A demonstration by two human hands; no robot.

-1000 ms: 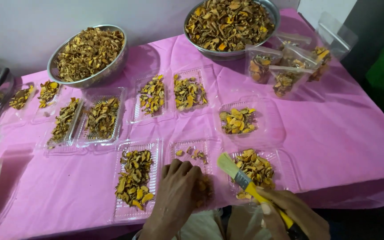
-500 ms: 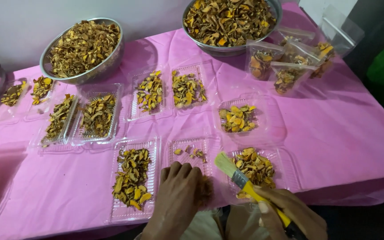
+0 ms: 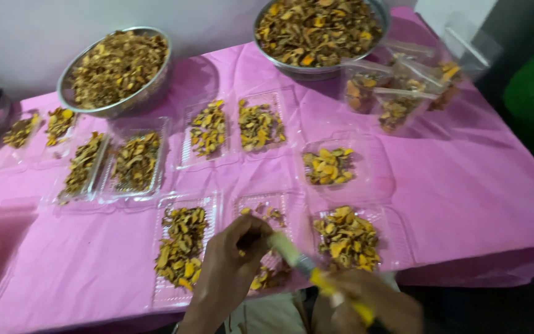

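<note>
My left hand (image 3: 233, 260) hovers over a clear plastic tray (image 3: 267, 207) at the table's near edge, fingers pinched around small yellow-brown dried pieces. My right hand (image 3: 372, 303) grips a yellow-handled brush (image 3: 304, 266) whose pale bristles point toward my left fingertips above that tray. The tray holds only a few scattered pieces. Beside it, a fuller tray of dried pieces (image 3: 180, 247) lies to the left and another (image 3: 347, 238) to the right.
Two steel bowls (image 3: 115, 71) (image 3: 319, 31) heaped with dried pieces stand at the back of the pink tablecloth (image 3: 477, 185). Several more filled clear trays (image 3: 236, 127) and a pile of packed containers (image 3: 397, 86) lie between. The table edge drops off at right.
My left hand has lifted from the tray and pinched some pieces. The brush has swung left to meet the fingertips. The view shifted slightly right.
</note>
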